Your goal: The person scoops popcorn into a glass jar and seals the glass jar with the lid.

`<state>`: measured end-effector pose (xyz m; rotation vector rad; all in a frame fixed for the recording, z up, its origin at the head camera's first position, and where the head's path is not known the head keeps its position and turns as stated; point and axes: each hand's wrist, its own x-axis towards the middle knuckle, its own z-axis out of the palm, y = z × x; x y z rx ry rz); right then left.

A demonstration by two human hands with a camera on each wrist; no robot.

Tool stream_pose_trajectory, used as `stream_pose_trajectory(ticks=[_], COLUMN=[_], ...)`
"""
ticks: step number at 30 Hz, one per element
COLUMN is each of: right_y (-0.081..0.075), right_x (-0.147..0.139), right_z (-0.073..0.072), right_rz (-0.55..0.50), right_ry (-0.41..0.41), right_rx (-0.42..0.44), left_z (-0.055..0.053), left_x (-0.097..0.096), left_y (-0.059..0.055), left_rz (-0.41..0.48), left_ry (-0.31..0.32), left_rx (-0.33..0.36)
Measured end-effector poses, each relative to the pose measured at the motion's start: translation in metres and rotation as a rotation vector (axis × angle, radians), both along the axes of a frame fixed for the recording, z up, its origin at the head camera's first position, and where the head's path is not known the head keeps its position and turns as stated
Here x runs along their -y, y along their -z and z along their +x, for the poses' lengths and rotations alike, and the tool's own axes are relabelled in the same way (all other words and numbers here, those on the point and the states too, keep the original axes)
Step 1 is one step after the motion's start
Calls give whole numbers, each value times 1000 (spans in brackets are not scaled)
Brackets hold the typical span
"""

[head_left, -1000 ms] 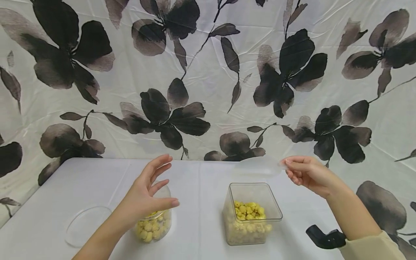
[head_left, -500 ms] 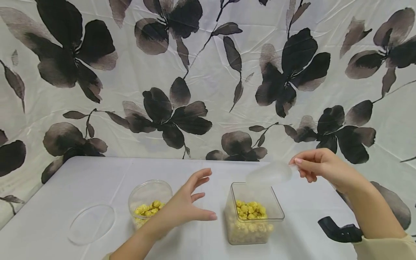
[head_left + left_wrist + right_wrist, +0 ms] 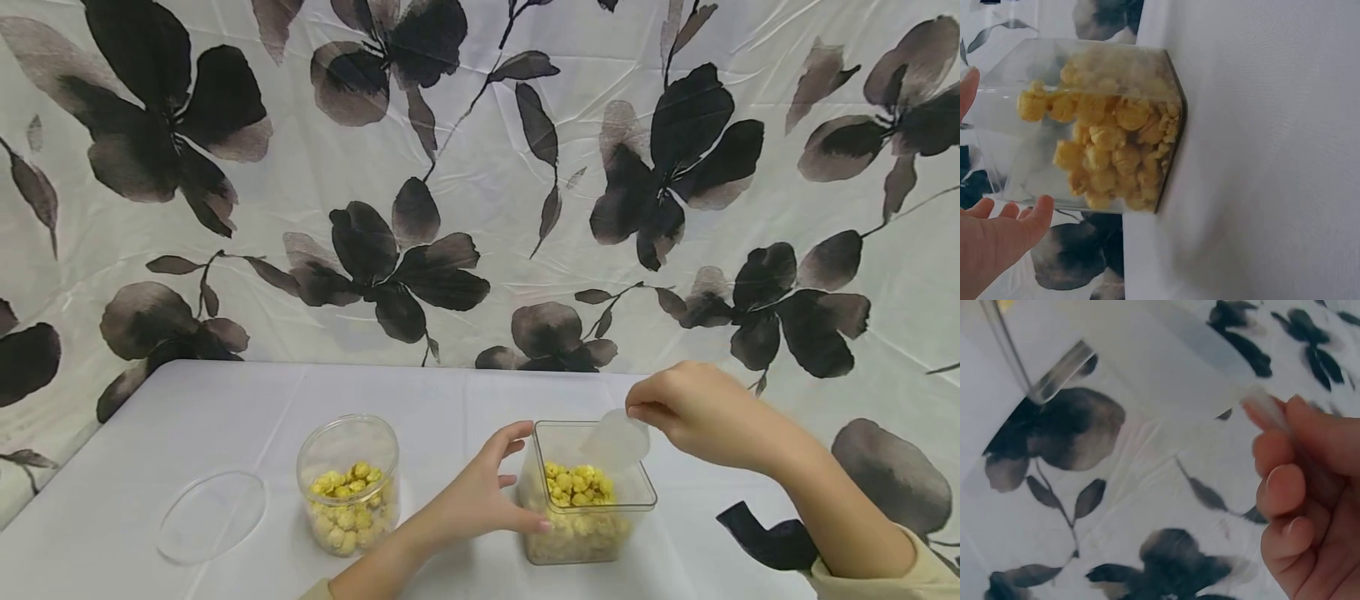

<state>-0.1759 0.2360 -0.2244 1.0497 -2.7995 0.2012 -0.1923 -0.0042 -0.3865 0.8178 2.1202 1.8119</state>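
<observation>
A clear square container [image 3: 577,537] partly filled with yellow popcorn [image 3: 576,485] stands on the table. My left hand [image 3: 491,492] is at its left side, fingers and thumb spread apart. In the left wrist view the fingertips are close to the container wall [image 3: 1029,159]; whether they touch it I cannot tell. My right hand [image 3: 701,417] pinches the handle of a translucent whitish scoop [image 3: 618,439], whose bowl tilts down over the container's back right rim. In the right wrist view, fingers and thumb curl round the scoop's handle [image 3: 1265,406].
Left of the square container stands a clear round jar [image 3: 348,521], also holding popcorn. A clear round lid [image 3: 212,518] lies flat farther left on the white table [image 3: 247,400]. Behind hangs a floral cloth [image 3: 465,142].
My left hand has moved right from the round jar to the square container. The scoop in my right hand has come down and tilted over the square container.
</observation>
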Motion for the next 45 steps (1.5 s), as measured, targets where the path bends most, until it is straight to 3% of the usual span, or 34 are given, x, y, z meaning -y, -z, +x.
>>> stream_pose_trajectory(ticks=[7,18,21,29,35,38,45], right_y=[10,37,49,71,74,74,67], right_x=[27,42,37,16,5,4,1], right_z=[5,-10,-18,-45,-51,-51,-49], right_rz=[192,387,360,41,-105,-139,-162], right_ry=[-20,4,2,-84,4,40,40], right_rx=[-171,-248,-198,149,366,409,443], left_z=[-3,-5,-5,-6,-3,-3,-3], left_x=[-7,-23,-23,-23,-23,-23,-22], left_y=[3,11,11,9,9,9,9], left_rz=[-26,-17,-10,-20,-27,-28,-41], left_ry=[-4,-40,-42,-52,-68,-72,-75], left_rx=[34,41,39,26,43,46,47])
